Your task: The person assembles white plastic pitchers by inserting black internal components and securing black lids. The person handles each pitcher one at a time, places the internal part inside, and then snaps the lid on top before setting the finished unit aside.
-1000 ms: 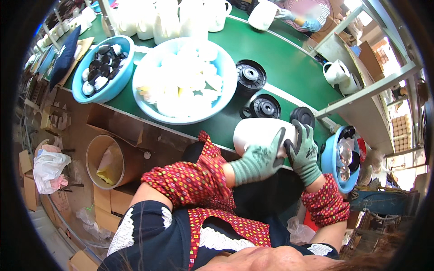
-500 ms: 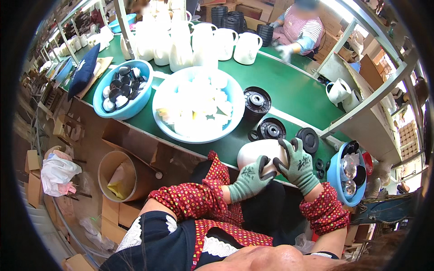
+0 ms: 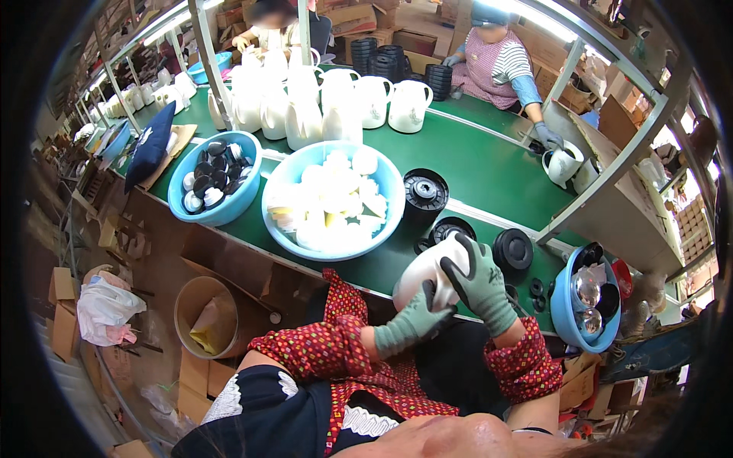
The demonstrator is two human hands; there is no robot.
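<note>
A smooth white jug body [image 3: 418, 269] is tilted at the bench's near edge, gripped between both of my gloved hands. My left hand [image 3: 416, 319], in a green glove with dark fingertips, is closed on its lower side. On its upper right, my right hand [image 3: 479, 284] has its fingers wrapped over the edge. Just beyond the jug body stand a round black base [image 3: 426, 191] and a second black base [image 3: 450, 229], partly covered by the jug. To the right of my right hand lies a black disc [image 3: 513, 249] beside several small black rings [image 3: 537, 287].
A large blue basin [image 3: 395, 217] holds white parts; another basin [image 3: 252, 187] holds black and white caps. At right, a blue basin [image 3: 563, 305] contains shiny domes. White jugs [image 3: 411, 107] line the green bench [image 3: 489, 160]. A co-worker's gloved hand [image 3: 548, 136] touches a white jug [image 3: 563, 164].
The jug body has tipped, its right end rising, and my right hand has shifted up and left with it. Across the bench, the co-worker's arm has moved right to a jug.
</note>
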